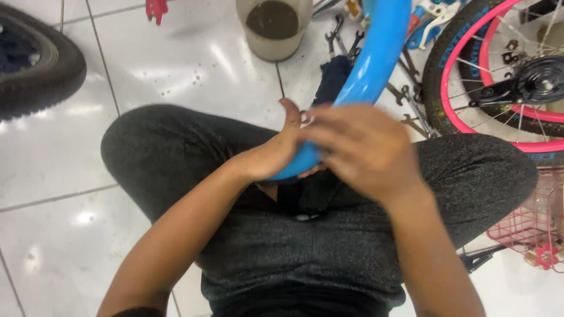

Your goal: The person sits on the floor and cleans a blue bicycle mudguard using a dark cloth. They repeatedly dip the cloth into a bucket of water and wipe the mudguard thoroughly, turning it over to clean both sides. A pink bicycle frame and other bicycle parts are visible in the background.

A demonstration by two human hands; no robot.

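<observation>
Curved glossy blue plastic bike mudguard (373, 56) runs up and away from both hands; left hand (276, 149) cups its near end, right hand (364, 149) curled over top, probably gripping, blurry though.

Two bare forearms in view, no sleeves on them, no watch, no bracelet, no gloves. Left hand (276, 149) bare, thumb nail short and plain. Right hand (364, 149) bare too, slightly motion-blurred, so rings can't be ruled in or out on the fingers. Legs in dark charcoal-grey trousers (176, 147), heathered, speckled knit-like fabric, both knees covered, cloth smooth with few creases. A small pale spot sits on the fabric at the crotch seam; can't tell what it is. At the bottom left edge, a sliver of dark cloth near the left elbow, maybe a sleeve hem. Feet not visible.
</observation>
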